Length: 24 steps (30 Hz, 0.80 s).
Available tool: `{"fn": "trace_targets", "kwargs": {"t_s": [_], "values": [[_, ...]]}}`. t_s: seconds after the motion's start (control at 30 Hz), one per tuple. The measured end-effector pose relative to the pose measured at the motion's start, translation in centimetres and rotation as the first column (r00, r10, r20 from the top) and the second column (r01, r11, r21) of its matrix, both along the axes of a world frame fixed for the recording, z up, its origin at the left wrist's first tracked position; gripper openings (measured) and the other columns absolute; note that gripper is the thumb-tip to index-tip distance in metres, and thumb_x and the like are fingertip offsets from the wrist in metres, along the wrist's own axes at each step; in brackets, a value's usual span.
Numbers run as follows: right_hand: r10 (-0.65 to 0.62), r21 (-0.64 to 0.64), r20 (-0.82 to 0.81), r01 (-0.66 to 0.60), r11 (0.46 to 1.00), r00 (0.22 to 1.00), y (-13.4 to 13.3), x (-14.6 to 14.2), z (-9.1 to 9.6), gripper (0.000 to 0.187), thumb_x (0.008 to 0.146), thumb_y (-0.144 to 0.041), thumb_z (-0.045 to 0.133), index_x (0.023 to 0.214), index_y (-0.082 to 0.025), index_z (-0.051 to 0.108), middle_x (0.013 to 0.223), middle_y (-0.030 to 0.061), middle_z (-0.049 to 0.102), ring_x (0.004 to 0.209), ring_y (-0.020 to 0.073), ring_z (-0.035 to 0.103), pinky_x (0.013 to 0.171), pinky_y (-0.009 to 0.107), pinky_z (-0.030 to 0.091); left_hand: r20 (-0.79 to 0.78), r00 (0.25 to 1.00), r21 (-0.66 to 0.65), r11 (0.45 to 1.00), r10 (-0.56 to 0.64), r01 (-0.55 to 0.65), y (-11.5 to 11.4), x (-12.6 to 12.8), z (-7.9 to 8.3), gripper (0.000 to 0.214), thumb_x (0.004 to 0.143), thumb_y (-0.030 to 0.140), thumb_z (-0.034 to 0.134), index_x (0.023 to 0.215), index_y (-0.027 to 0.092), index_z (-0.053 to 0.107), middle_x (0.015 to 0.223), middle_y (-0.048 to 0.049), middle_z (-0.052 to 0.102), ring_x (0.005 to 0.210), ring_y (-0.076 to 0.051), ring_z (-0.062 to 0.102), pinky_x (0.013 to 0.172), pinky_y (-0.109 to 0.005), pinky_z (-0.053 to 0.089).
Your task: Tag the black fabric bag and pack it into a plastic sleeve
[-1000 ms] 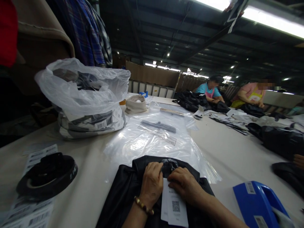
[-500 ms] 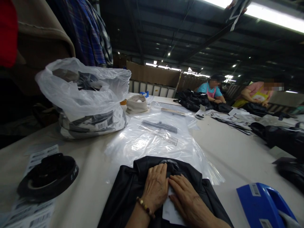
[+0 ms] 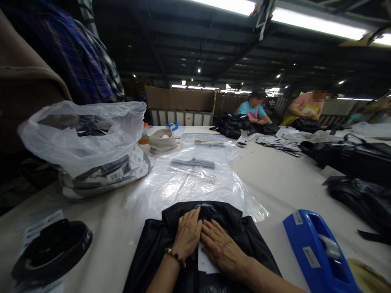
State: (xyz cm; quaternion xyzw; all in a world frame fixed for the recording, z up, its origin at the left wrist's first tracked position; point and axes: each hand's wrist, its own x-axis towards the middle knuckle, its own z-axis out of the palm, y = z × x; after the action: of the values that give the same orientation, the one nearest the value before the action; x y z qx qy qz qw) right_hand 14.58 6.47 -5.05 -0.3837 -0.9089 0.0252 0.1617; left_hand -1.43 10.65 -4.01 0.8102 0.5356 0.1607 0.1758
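Observation:
A black jacket (image 3: 149, 252) with a collar lies in front of me on the table. Flat on its upper front, just below the collar, rests my left hand (image 3: 187, 234), fingers stretched out and a beaded bracelet at the wrist. My right hand (image 3: 224, 248) lies beside it, also with fingers extended, and its fingertips touch or nearly touch the left hand. Under the right hand, a white hang tag (image 3: 205, 260) is partly covered. Clear plastic bags (image 3: 171, 183) are spread out beyond the collar.
To the left stands a white plastic sack (image 3: 82, 150) above a black tape roll (image 3: 51, 252) on barcode labels. A blue tape dispenser (image 3: 317, 248) is at right. Farther back are a beige fabric pouch (image 3: 163, 141), black garments (image 3: 363, 158) and two people at work.
My view has turned to the right, so the surroundings sit farther left. Both hands stay flat on the jacket, with little change in their pose.

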Motion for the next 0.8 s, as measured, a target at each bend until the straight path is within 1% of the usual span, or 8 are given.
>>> {"fn": "trace_targets", "kwargs": {"t_s": [0.17,0.3,0.37,0.47,0.57,0.63,0.73,0.8], "values": [[-0.003,-0.045,0.007,0.004,0.999,1.0,0.0,0.0,-0.1,0.047,0.094,-0.029,0.042,0.14,-0.018,0.034,0.141,0.0109,0.042,0.133,0.0249,0.032,0.111,0.048,0.028,-0.106,0.994,0.007,1.0,-0.017,0.018,1.3,0.6,2.1,0.038,0.085,0.018,0.044,0.123,0.011,0.05,0.12,-0.0109,0.059,0.111,-0.021,0.054,0.094,-0.033,0.044],[-0.003,-0.084,-0.014,0.002,0.996,1.0,-0.2,0.0,0.4,0.047,0.095,-0.031,0.04,0.14,-0.02,0.033,0.141,0.0091,0.042,0.132,0.0234,0.034,0.112,0.045,0.027,-0.163,0.982,0.155,0.986,0.094,-0.069,3.0,2.8,3.0,0.033,0.092,0.019,0.03,0.11,0.01,0.056,0.11,-0.013,0.059,0.105,-0.024,0.053,0.093,-0.037,0.041],[-0.005,-0.074,-0.049,0.001,0.997,0.999,-0.3,-0.1,0.5,0.046,0.094,-0.033,0.043,0.137,-0.02,0.036,0.138,0.0073,0.046,0.131,0.0224,0.036,0.112,0.042,0.026,-0.18,0.978,0.212,0.975,0.106,-0.067,3.7,4.1,2.8,0.035,0.094,0.021,0.027,0.115,0.01,0.053,0.115,-0.0141,0.056,0.11,-0.025,0.049,0.096,-0.039,0.038],[-0.006,0.027,-0.069,0.008,1.0,0.998,-0.3,-0.2,0.1,0.037,0.091,-0.034,0.045,0.124,-0.016,0.048,0.128,0.007,0.054,0.124,0.0213,0.041,0.111,0.037,0.025,-0.215,0.977,0.222,0.974,0.005,0.044,4.3,5.0,1.9,0.035,0.093,0.021,0.03,0.119,0.011,0.051,0.111,-0.0136,0.058,0.106,-0.025,0.05,0.094,-0.04,0.039],[-0.002,0.145,-0.035,0.007,0.989,0.999,0.3,-0.3,-0.9,0.029,0.091,-0.034,0.043,0.108,-0.014,0.054,0.113,0.0058,0.06,0.113,0.0199,0.047,0.107,0.033,0.029,-0.255,0.961,0.197,0.967,-0.11,0.163,4.9,4.6,0.8,0.034,0.09,0.017,0.031,0.106,0.014,0.061,0.1,-0.0135,0.06,0.094,-0.028,0.053,0.083,-0.043,0.042],[0.004,0.199,0.006,-0.005,0.98,1.0,0.8,-0.4,-1.5,0.028,0.09,-0.036,0.042,0.102,-0.014,0.055,0.107,0.0051,0.06,0.107,0.0198,0.048,0.102,0.032,0.034,-0.35,0.928,0.191,0.96,-0.129,0.206,5.5,4.0,0.1,0.038,0.088,0.015,0.03,0.11,0.019,0.061,0.101,-0.0118,0.059,0.092,-0.028,0.053,0.078,-0.042,0.043],[0.012,0.211,0.076,-0.028,0.977,0.997,1.5,-0.5,-1.8,0.027,0.09,-0.038,0.043,0.098,-0.016,0.056,0.107,0.0047,0.06,0.106,0.02,0.048,0.098,0.033,0.036,-0.495,0.852,0.168,0.944,-0.169,0.285,6.3,3.4,-0.9,0.051,0.084,0.009,0.028,0.122,0.031,0.054,0.111,-0.009,0.055,0.097,-0.028,0.051,0.076,-0.039,0.041],[0.047,0.168,0.112,-0.066,0.984,0.993,1.7,-0.2,-0.9,0.023,0.09,-0.037,0.046,0.096,-0.017,0.057,0.106,0.0032,0.061,0.108,0.0189,0.048,0.098,0.032,0.036,-0.526,0.834,0.162,0.942,-0.168,0.293,6.6,3.3,-1.5,0.057,0.083,0.007,0.026,0.126,0.035,0.051,0.115,-0.0095,0.053,0.1,-0.029,0.05,0.076,-0.04,0.041]]}}
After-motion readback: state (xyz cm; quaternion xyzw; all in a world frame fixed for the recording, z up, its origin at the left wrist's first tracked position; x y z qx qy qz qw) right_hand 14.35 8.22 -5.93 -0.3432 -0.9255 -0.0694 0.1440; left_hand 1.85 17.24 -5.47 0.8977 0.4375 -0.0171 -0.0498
